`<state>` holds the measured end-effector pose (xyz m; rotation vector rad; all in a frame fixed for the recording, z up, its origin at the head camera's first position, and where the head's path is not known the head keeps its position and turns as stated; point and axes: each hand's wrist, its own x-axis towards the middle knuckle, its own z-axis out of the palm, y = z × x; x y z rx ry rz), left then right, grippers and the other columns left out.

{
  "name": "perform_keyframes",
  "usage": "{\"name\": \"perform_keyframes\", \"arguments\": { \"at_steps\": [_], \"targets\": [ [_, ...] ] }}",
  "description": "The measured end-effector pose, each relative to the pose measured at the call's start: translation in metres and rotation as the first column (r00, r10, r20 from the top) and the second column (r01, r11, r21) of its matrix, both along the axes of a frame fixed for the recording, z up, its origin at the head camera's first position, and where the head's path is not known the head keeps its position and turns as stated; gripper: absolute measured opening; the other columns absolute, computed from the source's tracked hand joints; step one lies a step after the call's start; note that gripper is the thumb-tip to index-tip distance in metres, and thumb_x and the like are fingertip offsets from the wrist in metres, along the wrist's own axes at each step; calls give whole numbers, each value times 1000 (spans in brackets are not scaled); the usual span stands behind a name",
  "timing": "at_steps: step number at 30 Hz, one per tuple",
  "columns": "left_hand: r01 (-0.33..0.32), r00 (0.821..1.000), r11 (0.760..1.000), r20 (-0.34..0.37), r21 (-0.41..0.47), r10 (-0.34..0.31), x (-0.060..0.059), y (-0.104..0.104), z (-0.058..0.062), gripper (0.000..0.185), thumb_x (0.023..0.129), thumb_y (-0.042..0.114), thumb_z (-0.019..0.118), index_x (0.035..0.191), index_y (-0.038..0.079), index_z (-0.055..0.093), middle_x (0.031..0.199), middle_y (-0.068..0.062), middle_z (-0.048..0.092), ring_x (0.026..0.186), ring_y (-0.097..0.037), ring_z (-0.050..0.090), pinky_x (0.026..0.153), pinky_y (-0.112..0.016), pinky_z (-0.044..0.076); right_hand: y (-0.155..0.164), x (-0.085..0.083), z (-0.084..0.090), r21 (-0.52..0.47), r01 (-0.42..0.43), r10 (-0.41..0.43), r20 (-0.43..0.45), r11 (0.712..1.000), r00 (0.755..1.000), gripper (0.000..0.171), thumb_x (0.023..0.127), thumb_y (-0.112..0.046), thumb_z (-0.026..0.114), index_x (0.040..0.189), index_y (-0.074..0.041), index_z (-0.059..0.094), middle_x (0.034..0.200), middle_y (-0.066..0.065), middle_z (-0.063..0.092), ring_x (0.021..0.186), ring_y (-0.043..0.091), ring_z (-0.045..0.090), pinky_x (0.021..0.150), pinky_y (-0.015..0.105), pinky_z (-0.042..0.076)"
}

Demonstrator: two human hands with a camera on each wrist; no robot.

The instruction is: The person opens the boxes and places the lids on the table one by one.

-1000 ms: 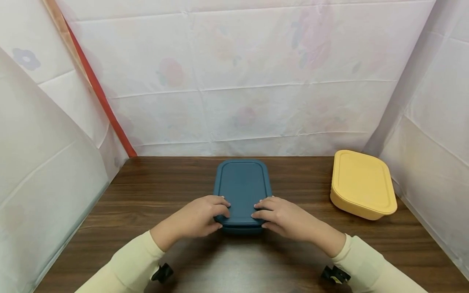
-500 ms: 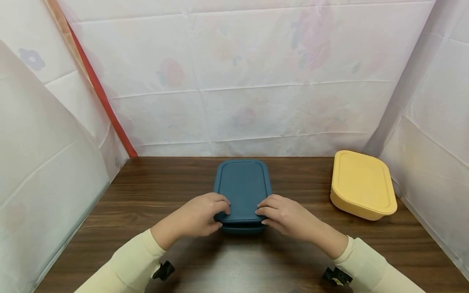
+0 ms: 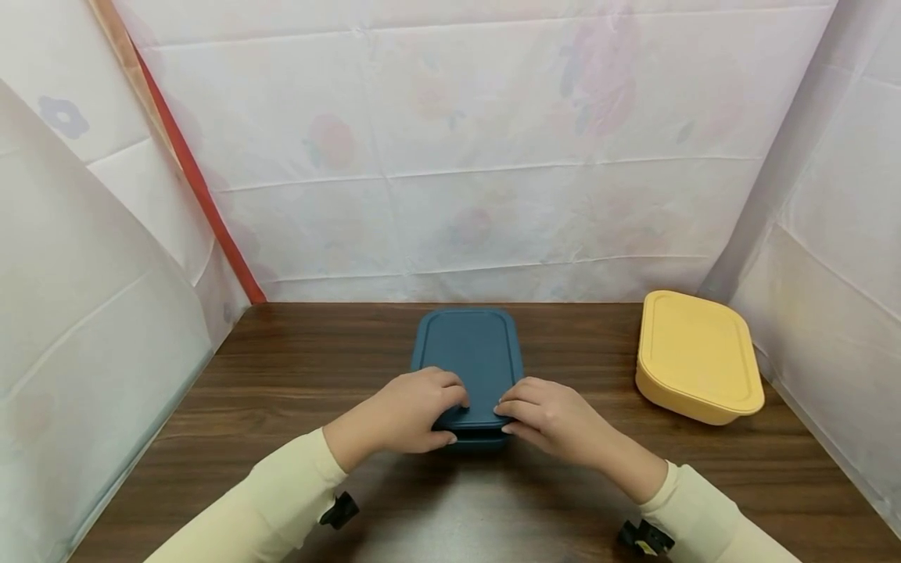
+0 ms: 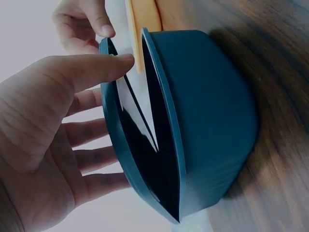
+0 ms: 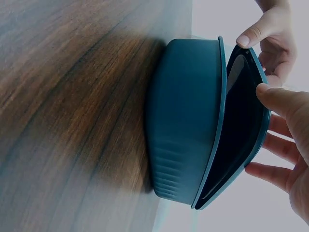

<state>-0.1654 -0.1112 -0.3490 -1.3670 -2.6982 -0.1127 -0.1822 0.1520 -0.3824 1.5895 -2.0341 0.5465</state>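
From the head, a matte blue lid [image 3: 468, 344] with rounded corners and a raised border lies on its box [image 3: 486, 443] in the middle of the dark wood-grained table [image 3: 317, 344], a rounded yellow box [image 3: 697, 356] well apart to the right. From the left wrist, the left hand [image 3: 411, 410], half open, pinches the lid's raised edge over a wedge-shaped gap. From the right wrist, the right hand [image 3: 556, 414] pinches likewise, fingers spread, beside the box's finely ribbed wall.

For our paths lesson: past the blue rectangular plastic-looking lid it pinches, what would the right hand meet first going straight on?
Probably the left hand, which pinches the same lid; depth is uncertain.
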Motion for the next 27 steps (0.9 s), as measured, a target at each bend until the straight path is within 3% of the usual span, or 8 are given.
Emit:
{"name": "perform_keyframes", "arguments": {
  "at_steps": [6, 19, 27],
  "targets": [
    [-20, 1000, 999, -7, -36, 19, 0, 9, 1, 38, 83, 37, 77, 112, 14, 66, 113, -2, 63, 102, -21, 59, 81, -35, 54, 0, 0, -4, -43, -18, 16, -52, 999, 999, 29, 74, -9, 84, 100, -6, 72, 97, 2, 67, 90, 15, 63, 79, 25, 54],
    [8, 1000, 997, -21, -70, -10, -3, 14, 7, 34, 86, 33, 74, 116, 17, 67, 113, -3, 63, 100, -20, 61, 74, -34, 56, 2, 2, -9, -67, 29, -29, 3, 997, 1000, 25, 77, -12, 82, 100, -7, 73, 101, 3, 67, 95, 17, 64, 82, 25, 54],
    [21, 1000, 998, 7, -63, -20, -2, 13, 14, 34, 88, 29, 74, 119, 17, 67, 116, -3, 64, 102, -20, 61, 76, -33, 56, 4, 1, -10, -135, 35, -32, 24, 990, 999, 17, 92, -22, 70, 98, -6, 72, 102, 5, 67, 95, 20, 62, 79, 27, 54]
  ]
}}
